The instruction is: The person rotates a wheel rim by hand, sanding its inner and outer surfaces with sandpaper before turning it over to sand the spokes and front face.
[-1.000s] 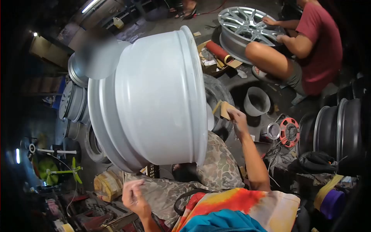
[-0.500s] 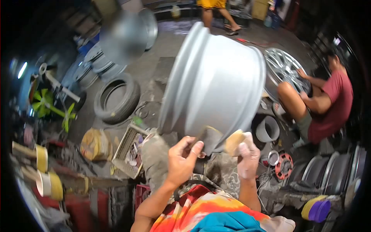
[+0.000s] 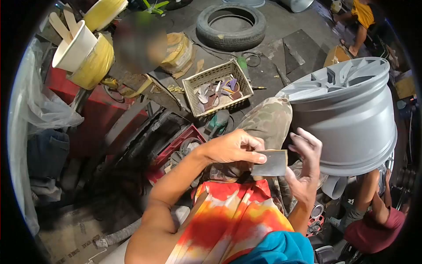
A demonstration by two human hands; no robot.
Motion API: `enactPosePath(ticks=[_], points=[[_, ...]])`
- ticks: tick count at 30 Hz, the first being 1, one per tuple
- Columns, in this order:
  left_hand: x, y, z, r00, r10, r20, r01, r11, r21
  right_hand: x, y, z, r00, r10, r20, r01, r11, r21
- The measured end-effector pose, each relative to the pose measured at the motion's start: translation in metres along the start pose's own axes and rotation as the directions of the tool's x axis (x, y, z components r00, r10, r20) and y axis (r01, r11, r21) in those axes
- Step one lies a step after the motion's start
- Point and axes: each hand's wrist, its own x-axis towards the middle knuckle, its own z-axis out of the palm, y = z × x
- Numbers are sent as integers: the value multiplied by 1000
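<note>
Right grip [image 3: 307,178] has spread beside the plain grey sheet [image 3: 273,165] in left grip [image 3: 234,147].

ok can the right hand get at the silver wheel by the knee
Probably yes: the right hand looks empty and is close beside the silver wheel, with nothing visible blocking the way between them.

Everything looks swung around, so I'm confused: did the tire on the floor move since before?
No. Against the crate, the tire has stayed put, lying beyond it; the view turned.
</note>
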Motion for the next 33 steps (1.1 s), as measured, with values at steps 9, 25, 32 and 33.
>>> enactPosePath(ticks=[9, 25, 32, 33], points=[[-73, -2, -70, 853, -48, -519, 375, 749, 546, 6, 9, 30, 977, 157, -143, -83, 902, 424], [68, 27, 17, 996, -40, -74, 52, 984, 169, -24, 20, -3, 888, 421, -184, -256, 785, 564], [126, 36, 59, 977, 213, -24, -214, 976, -34, -36, 10, -4, 794, 149, -590, 147, 894, 423], [132, 40, 63, 976, 218, -9, -218, 975, -36, -35, 9, -14, 788, 141, -599, 152, 899, 411]])
